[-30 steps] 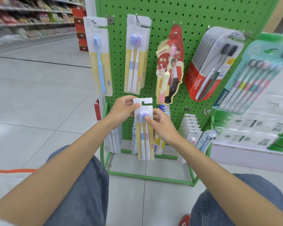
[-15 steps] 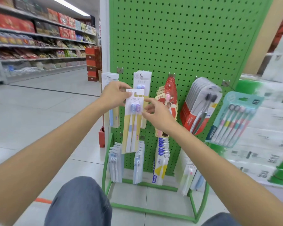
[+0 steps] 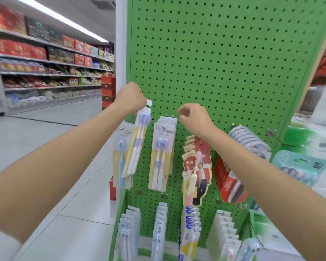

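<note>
My left hand (image 3: 132, 98) grips the top of a two-toothbrush pack (image 3: 136, 147) with a yellow and white card. The pack hangs tilted from that hand in front of the green pegboard (image 3: 224, 63), its white hang tab poking out beside my knuckles. To its right, a stack of the same packs (image 3: 162, 153) hangs on a hook. My right hand (image 3: 195, 118) is above and right of that stack with its fingers curled. Nothing shows between its fingertips, and it is apart from the held pack.
More toothbrush packs hang on the board: a single blue one (image 3: 121, 161), red and yellow cards (image 3: 196, 170), a red stack (image 3: 233, 178), and a lower row (image 3: 162, 232). The upper board is bare. Stocked shelves (image 3: 45, 72) line an aisle on the left.
Both hands and the pack have risen up the board. My right hand has let go of the pack, which now hangs tilted from my left hand alone.
</note>
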Action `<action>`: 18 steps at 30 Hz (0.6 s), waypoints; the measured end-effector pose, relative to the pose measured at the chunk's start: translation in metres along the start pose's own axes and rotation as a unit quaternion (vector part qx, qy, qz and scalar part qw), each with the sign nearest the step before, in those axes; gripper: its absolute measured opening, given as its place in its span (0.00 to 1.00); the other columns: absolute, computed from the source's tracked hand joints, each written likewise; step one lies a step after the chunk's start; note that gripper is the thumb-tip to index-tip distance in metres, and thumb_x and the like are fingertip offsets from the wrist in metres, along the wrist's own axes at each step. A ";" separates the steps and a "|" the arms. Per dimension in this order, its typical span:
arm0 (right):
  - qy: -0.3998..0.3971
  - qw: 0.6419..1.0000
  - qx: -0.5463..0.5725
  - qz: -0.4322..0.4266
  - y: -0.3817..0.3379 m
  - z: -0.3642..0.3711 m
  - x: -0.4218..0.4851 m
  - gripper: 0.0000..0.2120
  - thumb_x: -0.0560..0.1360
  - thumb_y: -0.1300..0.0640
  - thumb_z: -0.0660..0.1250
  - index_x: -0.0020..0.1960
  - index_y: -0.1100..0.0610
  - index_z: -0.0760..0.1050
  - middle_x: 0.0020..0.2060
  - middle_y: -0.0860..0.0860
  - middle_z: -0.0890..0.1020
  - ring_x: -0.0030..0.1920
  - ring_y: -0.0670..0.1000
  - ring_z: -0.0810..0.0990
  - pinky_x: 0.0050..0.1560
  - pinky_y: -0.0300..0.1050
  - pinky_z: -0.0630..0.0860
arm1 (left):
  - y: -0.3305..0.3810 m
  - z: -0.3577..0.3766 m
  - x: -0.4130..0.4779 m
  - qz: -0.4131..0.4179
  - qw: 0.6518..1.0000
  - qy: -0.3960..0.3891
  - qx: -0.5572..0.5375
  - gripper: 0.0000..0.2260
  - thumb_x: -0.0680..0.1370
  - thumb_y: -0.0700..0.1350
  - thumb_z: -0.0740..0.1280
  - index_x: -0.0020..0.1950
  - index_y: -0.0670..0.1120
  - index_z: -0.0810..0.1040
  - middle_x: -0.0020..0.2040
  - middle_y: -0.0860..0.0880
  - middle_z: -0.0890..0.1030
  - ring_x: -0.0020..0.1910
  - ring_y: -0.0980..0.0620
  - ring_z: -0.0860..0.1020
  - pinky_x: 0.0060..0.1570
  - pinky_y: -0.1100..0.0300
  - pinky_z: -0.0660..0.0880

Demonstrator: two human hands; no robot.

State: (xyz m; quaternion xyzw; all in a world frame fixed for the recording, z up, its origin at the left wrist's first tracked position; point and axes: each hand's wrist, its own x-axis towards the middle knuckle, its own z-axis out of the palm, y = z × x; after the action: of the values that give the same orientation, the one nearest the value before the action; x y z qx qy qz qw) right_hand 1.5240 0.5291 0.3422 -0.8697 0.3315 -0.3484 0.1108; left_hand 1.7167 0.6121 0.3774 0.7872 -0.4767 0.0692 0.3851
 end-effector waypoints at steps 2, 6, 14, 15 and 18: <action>-0.023 1.000 -0.016 0.010 0.006 0.002 0.017 0.14 0.79 0.65 0.61 0.63 0.58 0.77 0.58 0.53 0.80 0.51 0.48 0.76 0.53 0.39 0.72 | 0.000 0.010 0.022 -0.005 1.000 -0.015 0.010 0.09 0.74 0.32 0.58 0.41 0.39 0.77 0.36 0.46 0.75 0.36 0.44 0.85 0.47 0.49 0.83; -0.061 0.997 -0.029 0.036 0.019 0.010 0.045 0.16 0.81 0.65 0.58 0.65 0.58 0.75 0.64 0.55 0.77 0.56 0.55 0.81 0.49 0.42 0.78 | 0.002 0.030 0.054 -0.009 0.999 -0.026 0.021 0.08 0.75 0.31 0.59 0.40 0.39 0.76 0.40 0.44 0.77 0.40 0.43 0.85 0.46 0.52 0.82; -0.104 0.994 -0.002 0.041 0.044 0.035 0.080 0.15 0.82 0.63 0.56 0.65 0.57 0.76 0.68 0.54 0.75 0.32 0.47 0.77 0.35 0.41 0.79 | -0.002 0.064 0.081 -0.012 0.997 -0.078 0.021 0.10 0.78 0.31 0.62 0.55 0.36 0.81 0.53 0.41 0.83 0.39 0.46 0.84 0.45 0.51 0.83; -0.109 0.993 0.007 0.038 0.047 0.037 0.082 0.15 0.82 0.62 0.57 0.65 0.57 0.76 0.67 0.54 0.76 0.28 0.45 0.73 0.29 0.37 0.75 | -0.003 0.066 0.080 -0.010 0.996 -0.083 0.021 0.10 0.78 0.32 0.63 0.55 0.36 0.81 0.55 0.41 0.83 0.40 0.46 0.84 0.45 0.51 0.83; -0.132 0.990 0.039 0.033 0.052 0.040 0.083 0.11 0.82 0.61 0.60 0.57 0.55 0.80 0.56 0.55 0.81 0.28 0.46 0.68 0.30 0.37 0.69 | -0.005 0.071 0.079 -0.005 0.994 -0.110 0.013 0.10 0.79 0.32 0.65 0.57 0.37 0.81 0.55 0.42 0.82 0.42 0.46 0.83 0.41 0.55 0.82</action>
State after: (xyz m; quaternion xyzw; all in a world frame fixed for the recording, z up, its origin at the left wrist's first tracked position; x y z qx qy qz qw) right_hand 1.5696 0.4343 0.3348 -0.8916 0.3285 -0.2398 0.1990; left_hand 1.7441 0.5105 0.3627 0.7971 -0.5115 -0.0137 0.3206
